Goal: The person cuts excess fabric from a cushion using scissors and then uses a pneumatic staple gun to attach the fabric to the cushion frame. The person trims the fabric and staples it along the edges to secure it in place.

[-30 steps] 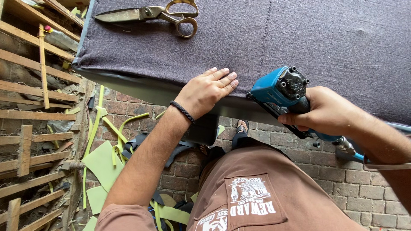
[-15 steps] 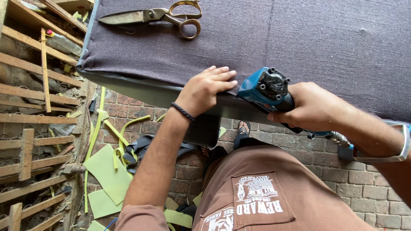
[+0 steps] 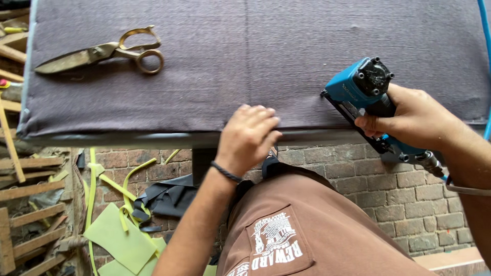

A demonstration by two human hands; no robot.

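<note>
Fingers (image 3: 258,120) of our left hand (image 3: 248,140) lie close together and flat, pressing down on the front edge of the grey fabric-covered panel (image 3: 245,56), with one dark band around that wrist. Our right hand (image 3: 409,120) is wrapped tight around the grip of one blue pneumatic stapler (image 3: 360,89), its nose touching the fabric just above the same front edge, a little to the right of the left hand. Below us we see the brick floor (image 3: 358,179), with several green foam offcuts (image 3: 115,235) and one dark scrap of cloth (image 3: 169,197) lying on it. Farther off, near the panel's back left corner, rests one pair of large brass-handled scissors (image 3: 102,51), blades shut, well apart from both hands.
</note>
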